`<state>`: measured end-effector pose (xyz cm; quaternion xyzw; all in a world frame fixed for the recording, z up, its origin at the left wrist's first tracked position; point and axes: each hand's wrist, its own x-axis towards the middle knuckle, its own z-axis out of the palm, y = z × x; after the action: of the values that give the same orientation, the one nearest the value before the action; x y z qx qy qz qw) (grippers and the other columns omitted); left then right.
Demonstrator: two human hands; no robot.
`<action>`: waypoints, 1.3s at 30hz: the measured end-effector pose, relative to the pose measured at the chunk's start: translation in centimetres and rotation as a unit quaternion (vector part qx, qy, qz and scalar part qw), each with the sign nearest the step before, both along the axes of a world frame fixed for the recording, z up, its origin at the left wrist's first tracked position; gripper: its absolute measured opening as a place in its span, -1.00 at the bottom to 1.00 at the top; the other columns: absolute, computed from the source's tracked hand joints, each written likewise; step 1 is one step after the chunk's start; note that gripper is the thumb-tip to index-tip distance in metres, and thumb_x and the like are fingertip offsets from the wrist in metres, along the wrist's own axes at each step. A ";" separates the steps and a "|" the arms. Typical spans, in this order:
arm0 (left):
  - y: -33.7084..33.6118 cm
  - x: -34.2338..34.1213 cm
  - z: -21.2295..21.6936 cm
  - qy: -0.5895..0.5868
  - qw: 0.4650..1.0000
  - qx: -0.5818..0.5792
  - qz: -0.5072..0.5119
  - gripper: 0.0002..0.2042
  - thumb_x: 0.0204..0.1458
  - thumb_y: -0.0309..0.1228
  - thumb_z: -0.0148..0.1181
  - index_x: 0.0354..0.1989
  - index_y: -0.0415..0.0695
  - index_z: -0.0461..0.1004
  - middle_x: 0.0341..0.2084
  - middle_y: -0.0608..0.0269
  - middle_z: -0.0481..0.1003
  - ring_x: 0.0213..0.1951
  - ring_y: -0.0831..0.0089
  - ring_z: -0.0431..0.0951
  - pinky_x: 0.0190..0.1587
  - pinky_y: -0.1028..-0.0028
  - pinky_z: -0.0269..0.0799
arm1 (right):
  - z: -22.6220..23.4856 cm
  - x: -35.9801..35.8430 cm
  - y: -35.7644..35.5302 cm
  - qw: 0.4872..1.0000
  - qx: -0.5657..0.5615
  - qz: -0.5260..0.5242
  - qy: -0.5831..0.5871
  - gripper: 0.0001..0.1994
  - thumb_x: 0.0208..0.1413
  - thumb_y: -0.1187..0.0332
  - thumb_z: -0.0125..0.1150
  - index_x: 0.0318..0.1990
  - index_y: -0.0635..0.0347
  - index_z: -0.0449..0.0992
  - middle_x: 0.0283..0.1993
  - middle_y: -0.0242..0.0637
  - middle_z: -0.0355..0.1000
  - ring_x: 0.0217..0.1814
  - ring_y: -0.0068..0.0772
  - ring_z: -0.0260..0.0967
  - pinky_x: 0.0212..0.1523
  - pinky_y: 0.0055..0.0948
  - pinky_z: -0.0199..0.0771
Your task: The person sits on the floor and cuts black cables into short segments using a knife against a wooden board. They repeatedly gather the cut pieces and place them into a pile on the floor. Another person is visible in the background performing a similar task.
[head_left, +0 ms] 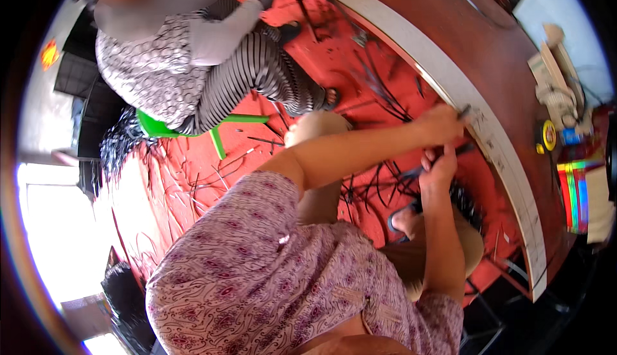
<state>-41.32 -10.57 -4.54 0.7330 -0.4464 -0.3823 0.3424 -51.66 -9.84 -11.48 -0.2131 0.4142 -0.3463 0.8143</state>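
My left hand [440,125] is closed, reaching across to the inner side of a long white board [491,130]. A small dark tip [464,112] sticks out past its fingers; what it belongs to is too blurred to name. Just below it, nearly touching, my right hand [439,170] is curled with a dark thin piece [464,149] beside its fingers, looking like a black strip. More black strips [379,191] lie loosely on the red floor around my knees, some running toward my right hand. The fingers' exact grip is partly hidden by blur.
Another person [154,66] sits on a green stool [218,142] at the upper left. Strips litter the red floor [186,175]. Beyond the board are a yellow and black tape measure [545,136], torn cardboard [554,82] and a shiny coloured box [572,194]. A dark bundle [122,140] lies behind the stool.
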 end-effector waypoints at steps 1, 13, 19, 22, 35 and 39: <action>0.4 0.6 -1.1 0.043 0.998 -0.030 0.023 -0.54 0.13 -0.03 -0.06 -0.40 -0.19 0.60 -0.58 0.02 0.52 -0.42 0.21 0.57 -0.26 0.29 0.44 | 1.2 0.9 0.6 1.000 -0.004 -0.001 -0.009 -0.78 0.23 0.21 -0.09 -0.41 0.06 0.36 -0.60 -0.51 0.19 -0.68 -0.68 0.07 -0.81 -0.66 -0.04; -1.0 3.4 -3.2 0.161 0.978 -0.130 0.038 -0.65 0.18 -0.23 0.03 -0.15 -0.37 0.39 -0.23 0.16 0.56 -0.25 0.47 0.47 -0.12 0.48 0.41 | 1.9 1.9 -3.4 0.926 -0.339 0.157 0.055 -0.74 -0.06 0.48 0.23 -0.16 0.19 0.42 -0.34 -0.45 0.43 -0.39 -0.64 0.39 -0.46 -0.66 0.35; 2.1 2.7 1.7 -0.168 0.976 -0.133 -0.029 -0.66 0.01 -0.32 0.05 -0.07 -0.24 0.43 -0.12 -0.11 0.45 -0.01 -0.03 0.43 0.04 0.18 0.33 | -0.6 1.7 -4.4 0.879 -0.439 0.158 0.096 -0.58 -0.05 0.39 0.33 -0.03 0.31 0.35 -0.13 -0.36 0.38 -0.17 -0.63 0.29 -0.16 -0.54 0.38; 3.1 4.3 5.3 -0.046 0.995 -0.023 -0.088 -0.61 0.07 -0.19 0.07 -0.06 -0.26 0.44 -0.07 -0.08 0.44 0.02 -0.04 0.40 0.09 0.21 0.27 | 0.8 3.1 -2.3 0.853 -0.500 0.089 0.117 -0.72 0.09 0.33 0.21 -0.12 0.31 0.39 -0.27 -0.42 0.37 -0.30 -0.65 0.25 -0.24 -0.53 0.33; 13.6 28.4 8.1 -0.565 0.756 -0.145 0.299 -0.10 -0.36 -0.13 0.50 0.19 -0.21 0.16 0.12 0.05 0.23 0.14 0.14 0.25 0.12 0.22 0.22 | 4.4 2.6 -1.0 0.838 -0.491 0.151 0.181 -0.68 0.25 0.18 0.02 -0.32 0.32 0.45 -0.43 -0.31 0.38 -0.41 -0.53 0.28 -0.26 -0.48 0.33; 10.5 34.1 8.0 -0.627 0.733 -0.212 0.157 -0.12 -0.27 -0.15 0.45 0.23 -0.21 0.11 0.12 0.06 0.23 0.14 0.12 0.23 0.13 0.22 0.17 | 6.0 4.0 -0.6 0.852 -0.500 0.134 0.073 -0.69 0.25 0.18 0.02 -0.31 0.32 0.39 -0.33 -0.23 0.43 -0.37 -0.50 0.31 -0.19 -0.45 0.39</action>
<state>-7.21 -0.11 3.45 0.7745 -0.5077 0.3279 0.1868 -47.69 -10.39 -5.48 -0.6695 0.2107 -0.3780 0.6038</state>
